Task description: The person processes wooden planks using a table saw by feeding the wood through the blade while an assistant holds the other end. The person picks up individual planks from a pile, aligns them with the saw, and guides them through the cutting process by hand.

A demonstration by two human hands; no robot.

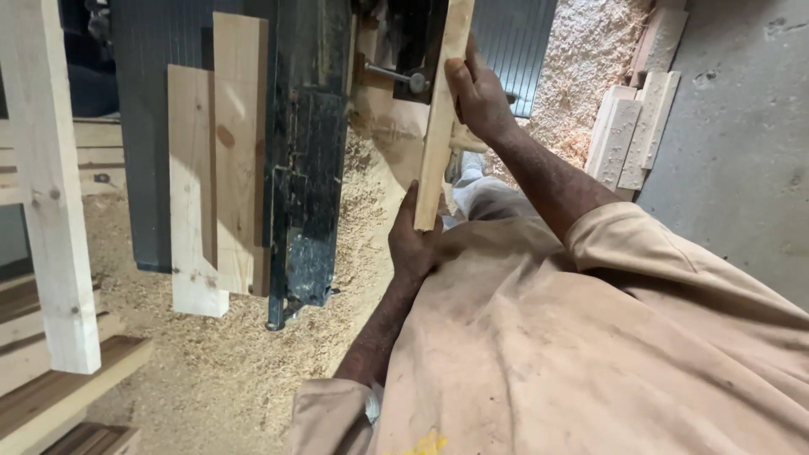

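No packages, labels, signs or screens anywhere in view; only bare wood, sawdust and machine surfaces.

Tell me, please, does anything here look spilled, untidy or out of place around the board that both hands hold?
Yes. Wood shavings lie thick over the floor and heap up against the grey wall. Cut boards lean loosely on the dark machine. The left hand and right hand grip the board itself, which looks sound.
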